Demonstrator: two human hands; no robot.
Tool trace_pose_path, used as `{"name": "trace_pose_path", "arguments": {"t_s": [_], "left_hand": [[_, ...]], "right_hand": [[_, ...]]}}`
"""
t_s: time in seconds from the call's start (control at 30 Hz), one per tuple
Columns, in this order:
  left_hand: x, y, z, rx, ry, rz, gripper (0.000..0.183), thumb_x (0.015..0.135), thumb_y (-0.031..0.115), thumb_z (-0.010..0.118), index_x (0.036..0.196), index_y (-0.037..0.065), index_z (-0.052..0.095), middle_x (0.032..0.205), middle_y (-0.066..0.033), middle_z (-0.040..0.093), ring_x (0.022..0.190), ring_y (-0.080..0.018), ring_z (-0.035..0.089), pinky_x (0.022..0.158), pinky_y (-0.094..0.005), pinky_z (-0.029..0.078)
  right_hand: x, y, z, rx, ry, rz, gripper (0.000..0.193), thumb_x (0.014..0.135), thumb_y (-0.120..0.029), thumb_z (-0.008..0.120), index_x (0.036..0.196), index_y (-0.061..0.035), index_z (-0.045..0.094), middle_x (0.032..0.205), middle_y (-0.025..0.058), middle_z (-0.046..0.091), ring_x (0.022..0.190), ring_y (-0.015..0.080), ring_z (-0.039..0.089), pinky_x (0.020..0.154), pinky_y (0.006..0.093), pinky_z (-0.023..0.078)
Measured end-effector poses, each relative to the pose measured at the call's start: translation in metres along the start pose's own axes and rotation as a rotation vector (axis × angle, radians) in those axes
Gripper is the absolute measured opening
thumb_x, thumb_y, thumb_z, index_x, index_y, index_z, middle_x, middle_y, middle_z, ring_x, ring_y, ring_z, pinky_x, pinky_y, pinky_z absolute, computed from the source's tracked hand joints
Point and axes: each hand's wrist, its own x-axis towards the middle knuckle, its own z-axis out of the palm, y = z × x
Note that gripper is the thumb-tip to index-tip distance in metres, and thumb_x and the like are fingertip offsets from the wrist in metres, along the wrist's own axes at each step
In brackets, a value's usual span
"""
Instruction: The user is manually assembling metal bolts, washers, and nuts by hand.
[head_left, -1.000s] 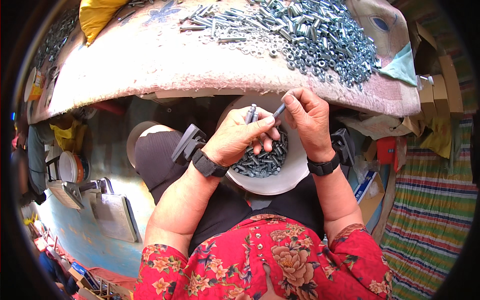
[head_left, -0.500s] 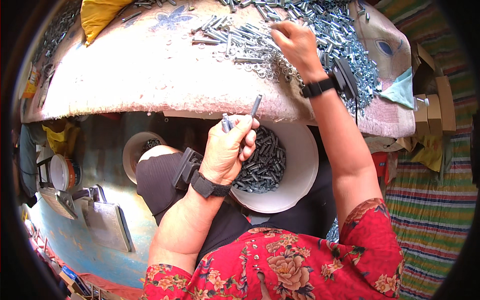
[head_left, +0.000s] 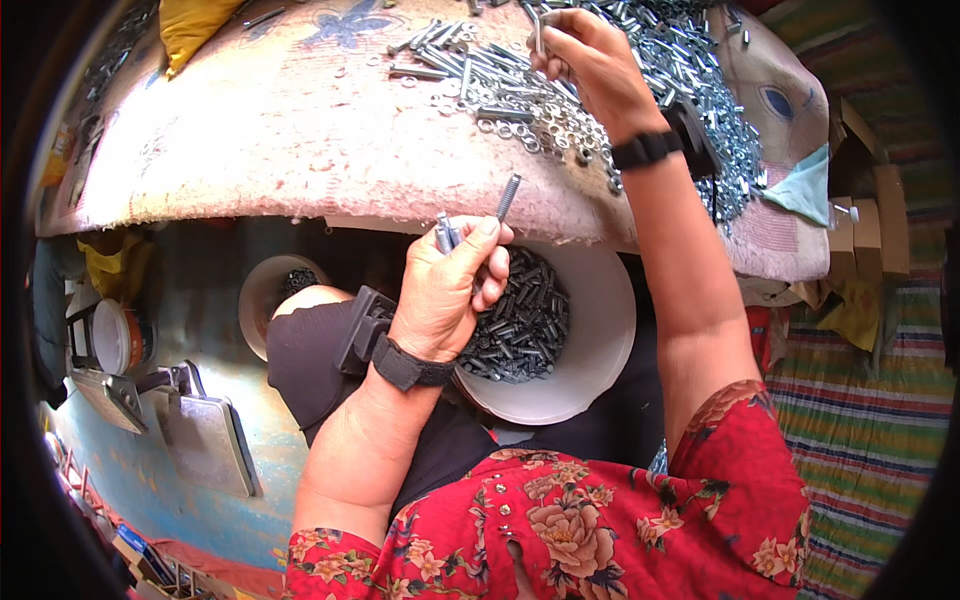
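Observation:
My left hand (head_left: 450, 275) is closed round several metal bolts above the white bucket. One threaded bolt (head_left: 510, 198) sticks up from between thumb and forefinger, while the ends of other bolts (head_left: 446, 233) show at the back of the fist. Over the table's far side, my right hand (head_left: 590, 65) pinches a slim shiny bolt (head_left: 540, 38) at its fingertips. Beneath and beside that hand lie a spread of long bolts (head_left: 440, 60) and many small washers and nuts (head_left: 555, 125). Inside the bucket (head_left: 605, 340) is a heap of darker-looking bolts (head_left: 525, 320).
A worn pink cloth (head_left: 300, 150) covers the table, with a yellow bag (head_left: 190, 35) at its far left and a pale blue cloth (head_left: 800, 185) at right. A smaller bucket (head_left: 258, 300) stands beside my knee. Cardboard boxes (head_left: 885, 220) stand at the far right.
My right hand has risen slightly off the pile, and a bolt now shows in its fingertips. My left hand has shifted a little left, still gripping its bolts.

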Motion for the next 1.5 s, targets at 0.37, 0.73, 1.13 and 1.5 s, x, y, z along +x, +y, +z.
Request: {"name": "trace_pose_path", "arguments": {"t_s": [0.37, 0.73, 1.13, 1.5], "left_hand": [[-0.01, -0.021, 0.018, 0.272, -0.185, -0.036, 0.019, 0.087, 0.023, 0.057, 0.088, 0.004, 0.059, 0.062, 0.0007, 0.055, 0.045, -0.0039, 0.046, 0.038, -0.0145, 0.03], [-0.008, -0.042, 0.031, 0.499, -0.291, -0.045, 0.019, 0.086, 0.023, 0.058, 0.084, 0.004, 0.059, 0.06, 0.0009, 0.054, 0.047, -0.0035, 0.045, 0.042, -0.0162, 0.033], [-0.018, -0.035, 0.039, 0.574, -0.362, -0.049, 0.024, 0.082, 0.011, 0.064, 0.103, 0.003, 0.058, 0.065, -0.0009, 0.06, 0.053, -0.0043, 0.054, 0.044, -0.0165, 0.042], [-0.012, -0.025, 0.023, 0.479, -0.265, 0.029, 0.017, 0.085, 0.02, 0.061, 0.09, 0.004, 0.06, 0.062, -0.0017, 0.059, 0.046, -0.004, 0.051, 0.04, -0.0157, 0.037]], "right_hand": [[-0.175, -0.012, -0.008, 0.419, 0.157, 0.057, 0.029, 0.087, -0.008, 0.054, 0.113, 0.0019, 0.051, 0.092, 0.0147, 0.062, 0.078, 0.0215, 0.065, 0.065, 0.0257, 0.053], [-0.223, -0.018, -0.034, -0.043, 0.066, -0.065, 0.021, 0.082, -0.001, 0.056, 0.103, 0.003, 0.06, 0.087, 0.004, 0.059, 0.073, 0.0109, 0.055, 0.068, 0.0223, 0.046], [-0.222, -0.03, -0.016, -0.028, 0.068, 0.221, 0.025, 0.077, -0.006, 0.067, 0.094, -0.0023, 0.049, 0.058, -0.0019, 0.052, 0.049, 0.0018, 0.047, 0.042, 0.0167, 0.036], [-0.173, -0.026, 0.012, -0.403, 0.096, -0.086, 0.019, 0.076, -0.018, 0.069, 0.078, -0.001, 0.061, 0.062, 0.0056, 0.058, 0.056, 0.0075, 0.052, 0.049, 0.0241, 0.042]]}}
